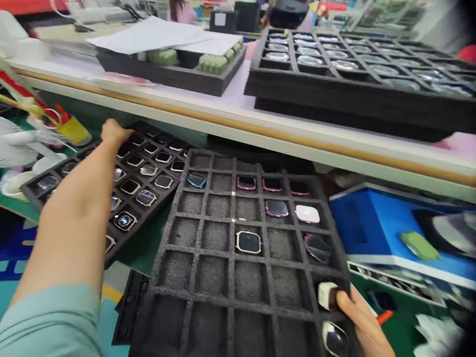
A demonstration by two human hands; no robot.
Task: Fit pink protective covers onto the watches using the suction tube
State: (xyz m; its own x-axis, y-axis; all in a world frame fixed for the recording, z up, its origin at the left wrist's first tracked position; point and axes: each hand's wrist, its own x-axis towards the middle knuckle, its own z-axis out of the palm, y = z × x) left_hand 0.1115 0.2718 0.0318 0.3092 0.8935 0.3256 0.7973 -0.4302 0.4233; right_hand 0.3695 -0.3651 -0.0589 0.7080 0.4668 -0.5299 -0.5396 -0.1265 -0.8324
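My right hand [362, 320] is closed on the right edge of a black foam tray [232, 290], its thumb on the rim beside a white-sided watch piece [327, 296]. This tray has several watch cases in its cells: pink ones [276, 208], a blue one [197, 179] and a pale gold one [249, 242]. Other cells show bare foam. At the far left, my left hand [116, 133] grips the back edge of a second foam tray [139, 233], with some fingers hidden. That tray is filled with square watches [125, 221], and my forearm covers part of it.
A shelf edge [208, 116] runs across above both trays. On it stand a tray with papers [159, 37] and stacked trays of clear-wrapped pieces [334, 82]. A white fan [17, 144] is at left, a blue box [390, 218] at right. People sit in the background.
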